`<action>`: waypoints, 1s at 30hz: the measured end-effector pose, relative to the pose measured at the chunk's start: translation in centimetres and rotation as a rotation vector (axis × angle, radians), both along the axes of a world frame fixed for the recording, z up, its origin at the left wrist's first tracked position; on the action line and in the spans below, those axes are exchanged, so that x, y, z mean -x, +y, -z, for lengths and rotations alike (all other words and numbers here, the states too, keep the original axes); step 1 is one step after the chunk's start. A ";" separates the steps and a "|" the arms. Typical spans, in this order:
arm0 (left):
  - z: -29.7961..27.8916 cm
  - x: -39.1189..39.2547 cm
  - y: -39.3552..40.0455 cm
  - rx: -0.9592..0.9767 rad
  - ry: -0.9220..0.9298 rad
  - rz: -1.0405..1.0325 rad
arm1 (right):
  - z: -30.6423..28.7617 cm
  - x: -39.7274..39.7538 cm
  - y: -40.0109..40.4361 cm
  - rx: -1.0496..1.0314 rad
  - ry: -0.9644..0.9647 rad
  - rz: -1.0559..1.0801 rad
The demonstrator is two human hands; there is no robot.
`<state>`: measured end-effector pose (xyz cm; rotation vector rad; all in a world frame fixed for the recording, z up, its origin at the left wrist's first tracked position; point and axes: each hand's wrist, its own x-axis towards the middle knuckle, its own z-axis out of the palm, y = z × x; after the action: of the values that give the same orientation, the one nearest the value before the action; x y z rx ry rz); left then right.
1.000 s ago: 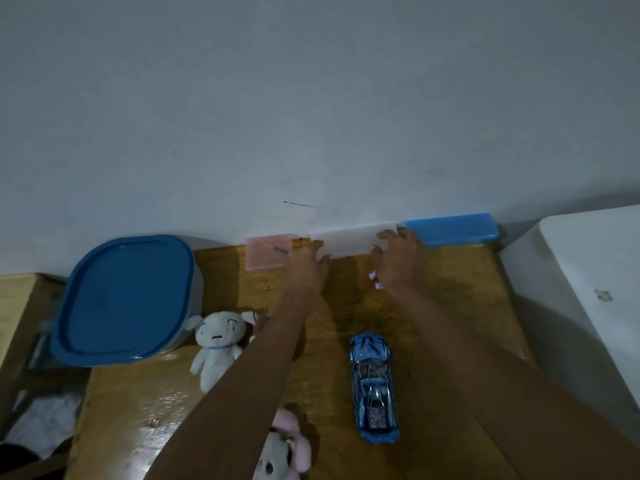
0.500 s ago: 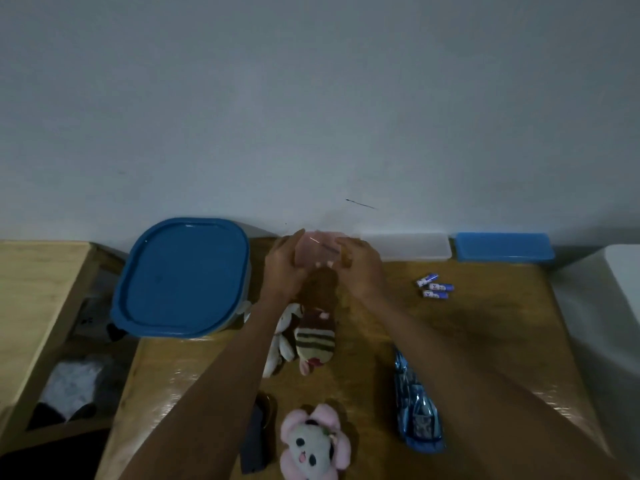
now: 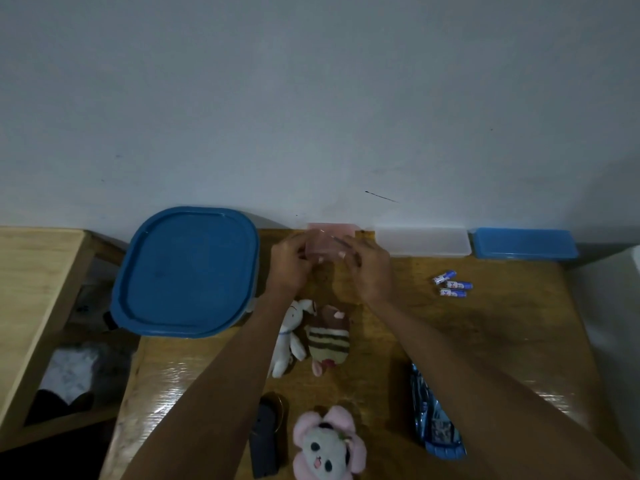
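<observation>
A small translucent pink box [image 3: 328, 241] sits at the back of the wooden table [image 3: 502, 334], against the wall. My left hand [image 3: 289, 265] grips its left side and my right hand [image 3: 369, 268] grips its right side, thumbs on the near edge. A thin dark stick-like thing lies on or in the pink box; what it is cannot be told. To its right along the wall lie a clear flat box [image 3: 422, 241] and a blue flat box [image 3: 524, 243].
A large blue-lidded tub [image 3: 188, 271] stands at the left. Three small batteries [image 3: 452, 287] lie at the right. A white plush [image 3: 289, 337], a striped plush [image 3: 327, 336], a pink panda plush [image 3: 327, 445], a dark flat object [image 3: 265, 438] and a blue toy car [image 3: 436, 420] lie nearer me.
A second ago my hands were on the clear box; they moved left to the pink box and now hold it. The view shifted, bringing the batteries and more plush toys into sight.
</observation>
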<state>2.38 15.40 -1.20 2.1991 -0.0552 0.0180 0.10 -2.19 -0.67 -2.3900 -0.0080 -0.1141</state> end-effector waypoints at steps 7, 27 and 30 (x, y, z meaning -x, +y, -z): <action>-0.2 0.2 0.1 -0.065 -0.019 0.020 | -3.3 -2.3 0.7 -0.111 -0.089 0.209; 0.3 0.6 -0.2 -0.100 -0.037 0.044 | -1.6 -2.0 1.5 0.168 0.201 0.192; 0.3 0.7 -0.3 -0.100 -0.038 0.030 | -1.8 -2.0 2.0 0.222 0.227 0.220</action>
<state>1.70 15.10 -1.49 2.2972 -0.1128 0.0412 2.06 -0.19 1.08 -2.6063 0.3676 0.0590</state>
